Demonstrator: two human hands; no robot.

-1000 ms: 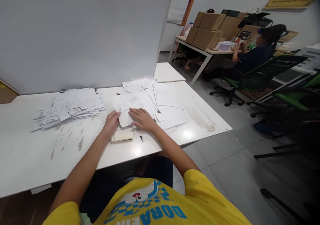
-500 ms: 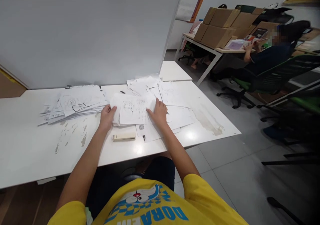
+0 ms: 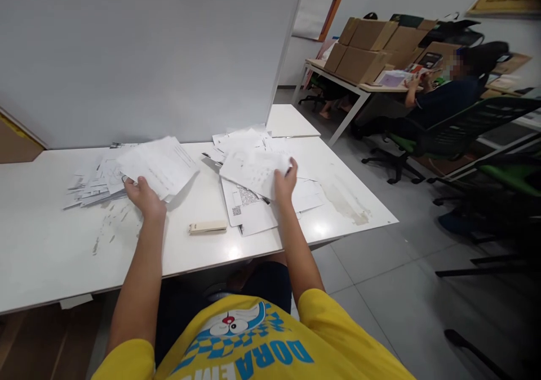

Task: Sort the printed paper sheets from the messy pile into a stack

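Left hand point(image 3: 143, 195) grip clamped on one sheet point(image 3: 158, 166), held above the left paper pile point(image 3: 95, 184). Right hand point(image 3: 284, 181) grip pinches a second sheet point(image 3: 253, 170) over the right pile point(image 3: 257, 205). Stapler point(image 3: 207, 228) lies btwn the arms, near the tabletop point(image 3: 51, 250) front edge; bare room around it. 2 piles, 1 stapler.

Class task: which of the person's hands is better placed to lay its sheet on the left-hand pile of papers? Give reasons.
Probably the left hand. It holds a sheet right beside and partly over the left pile, while the right hand holds paper over the right heap, across the table.
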